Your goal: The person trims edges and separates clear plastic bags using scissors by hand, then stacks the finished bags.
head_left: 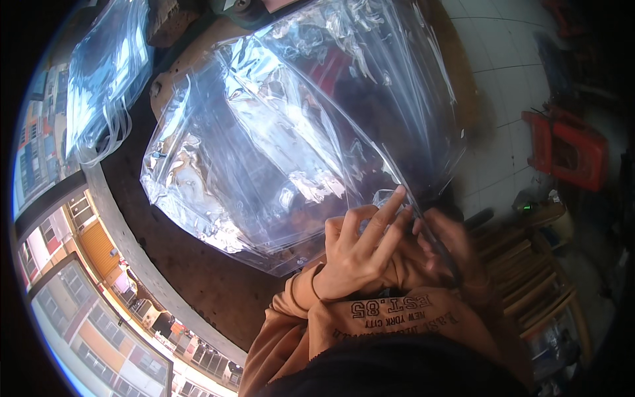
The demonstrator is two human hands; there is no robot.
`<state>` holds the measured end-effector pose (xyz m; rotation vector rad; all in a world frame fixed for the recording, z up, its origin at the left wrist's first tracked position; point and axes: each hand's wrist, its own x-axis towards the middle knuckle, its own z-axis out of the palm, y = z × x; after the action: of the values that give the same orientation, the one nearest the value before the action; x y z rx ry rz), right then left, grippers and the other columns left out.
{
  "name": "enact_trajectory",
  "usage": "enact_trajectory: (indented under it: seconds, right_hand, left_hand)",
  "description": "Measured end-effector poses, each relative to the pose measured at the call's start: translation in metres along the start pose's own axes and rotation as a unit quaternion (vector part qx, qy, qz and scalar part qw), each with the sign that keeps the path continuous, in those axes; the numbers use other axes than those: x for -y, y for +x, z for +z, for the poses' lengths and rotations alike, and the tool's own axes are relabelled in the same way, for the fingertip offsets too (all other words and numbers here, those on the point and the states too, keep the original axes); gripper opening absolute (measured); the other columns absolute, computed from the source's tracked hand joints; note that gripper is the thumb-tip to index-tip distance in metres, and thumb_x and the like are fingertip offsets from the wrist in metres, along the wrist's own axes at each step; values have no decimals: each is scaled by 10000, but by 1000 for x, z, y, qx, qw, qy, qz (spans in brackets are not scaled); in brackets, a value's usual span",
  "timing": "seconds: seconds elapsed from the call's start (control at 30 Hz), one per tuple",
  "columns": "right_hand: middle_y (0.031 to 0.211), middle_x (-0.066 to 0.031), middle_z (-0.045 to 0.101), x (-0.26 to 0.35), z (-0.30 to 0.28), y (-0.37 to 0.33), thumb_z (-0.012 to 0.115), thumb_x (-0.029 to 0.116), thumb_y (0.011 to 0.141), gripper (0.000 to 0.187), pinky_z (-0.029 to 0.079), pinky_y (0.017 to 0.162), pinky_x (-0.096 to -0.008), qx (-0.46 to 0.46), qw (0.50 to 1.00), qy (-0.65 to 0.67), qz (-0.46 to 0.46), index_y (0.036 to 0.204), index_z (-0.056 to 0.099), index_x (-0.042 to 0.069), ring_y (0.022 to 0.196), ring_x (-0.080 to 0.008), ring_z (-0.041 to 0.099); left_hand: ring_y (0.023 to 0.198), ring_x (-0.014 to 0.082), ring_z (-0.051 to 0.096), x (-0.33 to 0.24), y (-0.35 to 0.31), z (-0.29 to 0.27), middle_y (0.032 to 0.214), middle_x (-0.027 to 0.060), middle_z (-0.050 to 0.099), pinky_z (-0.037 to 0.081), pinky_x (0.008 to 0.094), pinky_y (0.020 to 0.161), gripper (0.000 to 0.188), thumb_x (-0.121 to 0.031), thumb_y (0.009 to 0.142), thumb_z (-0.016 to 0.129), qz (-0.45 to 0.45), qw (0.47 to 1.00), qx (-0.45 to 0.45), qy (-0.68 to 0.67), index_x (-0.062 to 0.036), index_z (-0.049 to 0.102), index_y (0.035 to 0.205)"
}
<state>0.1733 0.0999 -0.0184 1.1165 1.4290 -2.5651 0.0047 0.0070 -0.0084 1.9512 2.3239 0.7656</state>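
Note:
A large clear plastic sheet or bag, shiny and creased, lies spread over the table in front of me. A long folded edge runs from its middle down to my hands. My left hand is at its near right part, back of the hand up. Some fingers are stretched and one is bent; the fingertips meet the plastic's edge. Just to the right, my right hand is in shadow and slightly blurred, its fingers curled round the same edge. The thumbs are mostly hidden.
More clear plastic bags hang or lie at the far left, beside a window. The brown tabletop shows near the window ledge. A red plastic stool stands on the tiled floor at right, near a slatted wooden rack.

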Motion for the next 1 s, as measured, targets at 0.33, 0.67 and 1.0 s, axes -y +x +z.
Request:
enact_trajectory:
  seconds: [0.33,0.67,1.0]
  right_hand:
    - [645,56,410,6,2,8,832,441,606,642,300,548,-190,-17,999,-36,-33,967,491,35,609,-28,363]
    - [649,59,440,5,-3,6,850,361,589,589,298,529,-182,-48,996,-80,11,956,528,33,603,-13,375]
    - [673,57,433,3,-2,9,852,369,587,621,297,554,-179,-13,999,-45,-23,983,510,34,630,-22,373]
  left_hand:
    - [722,138,537,-3,-2,-4,1160,31,622,303,263,600,316,-248,718,550,23,999,43,-19,-96,669,968]
    - [716,145,533,-1,-1,-3,1181,42,612,301,270,588,312,-254,703,564,21,999,42,-20,-106,665,959]
    - [732,156,544,-3,-2,-4,1231,73,582,315,263,568,328,-225,637,605,19,999,44,-13,-118,647,944]
